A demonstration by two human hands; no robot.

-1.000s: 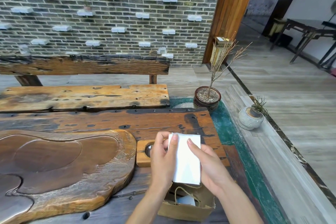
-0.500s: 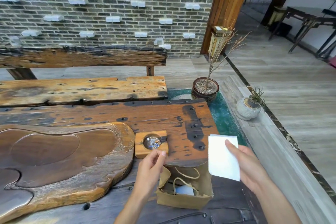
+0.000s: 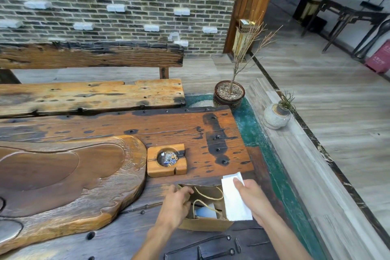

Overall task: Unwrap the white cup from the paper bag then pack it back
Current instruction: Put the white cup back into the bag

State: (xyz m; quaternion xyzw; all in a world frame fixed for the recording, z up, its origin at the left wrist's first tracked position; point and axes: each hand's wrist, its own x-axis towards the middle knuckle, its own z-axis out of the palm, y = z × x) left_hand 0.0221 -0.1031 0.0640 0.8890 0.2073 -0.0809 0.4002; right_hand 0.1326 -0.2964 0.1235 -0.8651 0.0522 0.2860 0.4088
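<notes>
A brown paper bag point(image 3: 205, 225) with twine handles stands open at the near edge of the wooden table point(image 3: 126, 126). Inside it a white object point(image 3: 205, 212) shows, partly hidden by the handles; I cannot tell whether it is the cup. My left hand point(image 3: 176, 205) pinches the bag's left rim. My right hand point(image 3: 251, 198) holds a flat white folded sheet point(image 3: 232, 200) upright over the bag's right side, its lower edge overlapping the bag's front wall.
A small wooden ashtray block point(image 3: 166, 159) sits just behind the bag. A large carved wooden tea tray point(image 3: 63, 175) fills the table's left. A bench point(image 3: 84, 95) lies beyond. A potted dry twig point(image 3: 229, 96) and a grey vase point(image 3: 276, 116) stand to the right.
My right hand brought the white sheet from the right back over the bag's right side. My left hand dropped from the sheet to the bag's left rim and took hold of it.
</notes>
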